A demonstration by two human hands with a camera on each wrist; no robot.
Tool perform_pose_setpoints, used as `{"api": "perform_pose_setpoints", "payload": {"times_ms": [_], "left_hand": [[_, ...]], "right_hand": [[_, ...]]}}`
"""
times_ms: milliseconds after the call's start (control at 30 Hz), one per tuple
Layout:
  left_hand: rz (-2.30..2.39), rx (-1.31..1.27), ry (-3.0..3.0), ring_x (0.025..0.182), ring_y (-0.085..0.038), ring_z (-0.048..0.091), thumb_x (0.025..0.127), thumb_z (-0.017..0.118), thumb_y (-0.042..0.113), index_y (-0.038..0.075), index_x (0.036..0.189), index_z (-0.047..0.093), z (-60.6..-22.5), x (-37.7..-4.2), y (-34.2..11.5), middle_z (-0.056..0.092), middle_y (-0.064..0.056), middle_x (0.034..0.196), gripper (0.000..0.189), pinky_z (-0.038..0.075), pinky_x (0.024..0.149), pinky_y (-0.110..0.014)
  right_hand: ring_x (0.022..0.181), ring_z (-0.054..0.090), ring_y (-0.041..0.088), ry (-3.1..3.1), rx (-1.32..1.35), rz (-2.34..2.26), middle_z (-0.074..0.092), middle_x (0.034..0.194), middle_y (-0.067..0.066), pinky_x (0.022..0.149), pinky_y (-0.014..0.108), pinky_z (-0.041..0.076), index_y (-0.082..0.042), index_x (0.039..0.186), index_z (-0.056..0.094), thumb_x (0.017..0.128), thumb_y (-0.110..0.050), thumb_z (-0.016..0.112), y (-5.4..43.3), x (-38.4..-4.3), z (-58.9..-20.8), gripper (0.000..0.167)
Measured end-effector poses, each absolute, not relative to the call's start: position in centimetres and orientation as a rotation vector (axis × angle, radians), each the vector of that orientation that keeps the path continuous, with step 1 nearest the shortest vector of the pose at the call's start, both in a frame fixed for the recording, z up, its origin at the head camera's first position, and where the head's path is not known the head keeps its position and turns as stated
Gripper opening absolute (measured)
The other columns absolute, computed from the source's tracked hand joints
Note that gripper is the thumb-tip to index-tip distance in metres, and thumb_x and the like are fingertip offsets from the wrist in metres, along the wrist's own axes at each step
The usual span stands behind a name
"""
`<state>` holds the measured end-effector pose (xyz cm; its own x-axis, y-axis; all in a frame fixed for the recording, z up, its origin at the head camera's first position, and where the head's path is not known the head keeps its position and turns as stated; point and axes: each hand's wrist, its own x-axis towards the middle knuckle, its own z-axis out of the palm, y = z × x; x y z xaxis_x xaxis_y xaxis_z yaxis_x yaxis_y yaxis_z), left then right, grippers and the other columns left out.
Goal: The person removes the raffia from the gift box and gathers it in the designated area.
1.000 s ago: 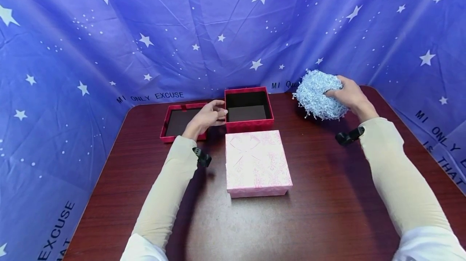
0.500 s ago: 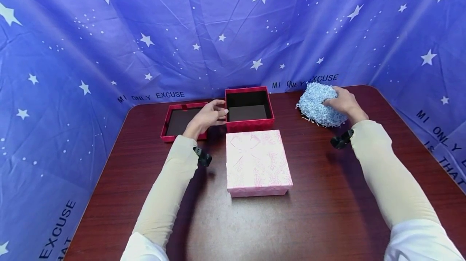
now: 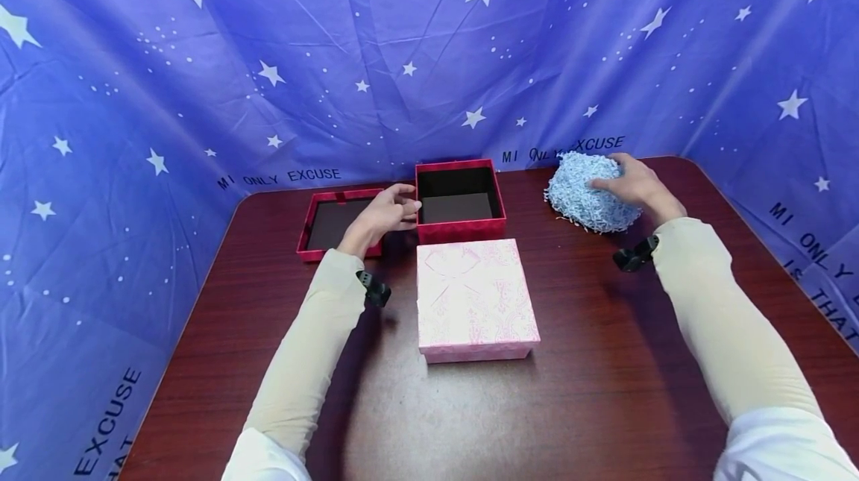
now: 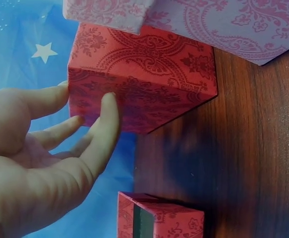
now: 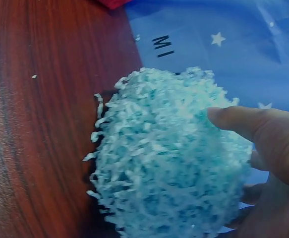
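Note:
My left hand point(image 3: 382, 220) is at the left side of a red patterned box point(image 3: 461, 226), whose dark inside shows. In the left wrist view, its straight, spread fingers point(image 4: 109, 116) reach to the box's wall. At the back right, a heap of light-blue shredded paper point(image 3: 587, 194) sits on the table. My right hand point(image 3: 637, 184) rests against the heap's right side, its thumb point(image 5: 228, 119) extended over the strands and the other fingers loosely spread, partly hidden behind the paper. A pink patterned box point(image 3: 473, 294) with its lid on stands in front of the red box.
A red lid point(image 3: 312, 239) lies inside-up at the left, partly behind the left hand. A blue star-printed curtain point(image 3: 302, 93) hangs round the back and sides of the dark wooden table point(image 3: 604, 384). A small paper scrap point(image 5: 34, 76) lies near the heap.
My right hand has lowered the shredded paper to the table, and its fingers have loosened, the hand shifting slightly right. The left hand stays by the red box.

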<state>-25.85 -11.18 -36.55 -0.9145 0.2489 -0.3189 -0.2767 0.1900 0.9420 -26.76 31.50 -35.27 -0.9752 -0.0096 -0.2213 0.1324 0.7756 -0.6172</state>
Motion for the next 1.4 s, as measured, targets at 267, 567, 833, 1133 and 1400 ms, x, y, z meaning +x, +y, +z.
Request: {"api": "perform_pose_setpoints", "payload": {"times_ms": [267,567,833,1133,1400], "left_hand": [[1.518,0.022,2.318,0.117,-0.035,0.056,0.1,0.051,0.019,0.004,0.142,0.036,-36.1,-25.3,-11.3,0.049,-0.021,0.132,0.048,0.051,0.097,-0.043],[1.211,-0.016,2.518,0.111,-0.034,0.06,0.099,0.051,0.036,0.003,0.132,0.047,-34.9,-23.5,-11.8,0.055,-0.016,0.124,0.047,0.051,0.096,-0.041],[1.19,0.053,2.449,0.109,-0.034,0.058,0.098,0.051,0.037,0.002,0.129,0.049,-34.4,-21.1,-12.3,0.058,-0.021,0.118,0.047,0.052,0.094,-0.041],[1.258,0.116,2.357,0.11,-0.032,0.058,0.098,0.054,0.032,0.002,0.127,0.05,-34.6,-19.0,-12.1,0.059,-0.018,0.119,0.042,0.052,0.096,-0.04],[1.274,0.171,2.342,0.105,-0.03,0.061,0.096,0.057,0.032,0.003,0.127,0.051,-35.2,-17.4,-12.0,0.063,-0.014,0.113,0.042,0.053,0.094,-0.04]], "right_hand": [[0.132,0.025,0.055,2.848,0.086,-0.961,0.02,0.15,0.035,0.105,0.067,0.027,-0.002,0.152,0.013,0.095,-0.051,0.048,31.3,-26.1,-33.3,0.083],[0.13,0.03,0.053,2.972,-0.053,-0.969,0.027,0.148,0.033,0.102,0.067,0.029,-0.004,0.149,0.029,0.098,-0.038,0.047,29.1,-24.9,-32.0,0.064],[0.126,0.04,0.047,3.033,-0.243,-1.016,0.04,0.14,0.029,0.099,0.062,0.036,-0.002,0.141,0.041,0.095,-0.026,0.056,26.0,-22.7,-31.8,0.054],[0.117,0.052,0.042,2.948,-0.437,-1.117,0.05,0.133,0.025,0.095,0.055,0.045,0.002,0.137,0.044,0.093,-0.015,0.061,23.3,-19.8,-32.9,0.051],[0.109,0.058,0.036,2.915,-0.608,-1.072,0.058,0.125,0.021,0.091,0.052,0.048,0.001,0.132,0.049,0.092,-0.021,0.063,21.3,-17.4,-34.5,0.048]]}}
